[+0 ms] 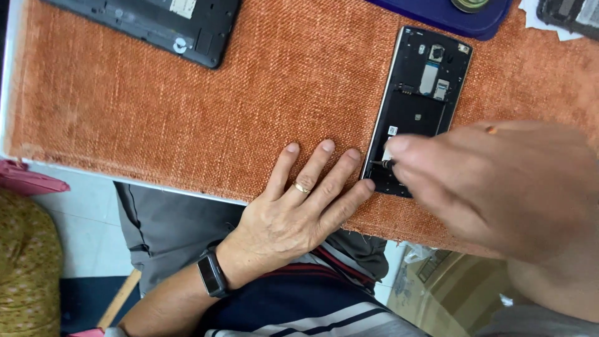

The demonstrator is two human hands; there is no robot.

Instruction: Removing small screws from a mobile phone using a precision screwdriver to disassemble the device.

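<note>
Two hands at opened phone (417, 109) on orange cloth (187, 118): left hand (293, 209) flat, fingers spread, steadying edge; right hand (493, 187) fingers pinched on small screwdriver (382, 163).

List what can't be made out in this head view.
- Tool tip: too small and blurred; its kind is unclear.
- Lower right of the open phone: hidden by the right hand.
- What the right hand grips: hidden by its own fingers, blurred.
- Black device and blue tray: cut off by the top edge.
- Left hand: flat on the orange cloth, a fingertip at the phone's edge; contact uncertain.
</note>
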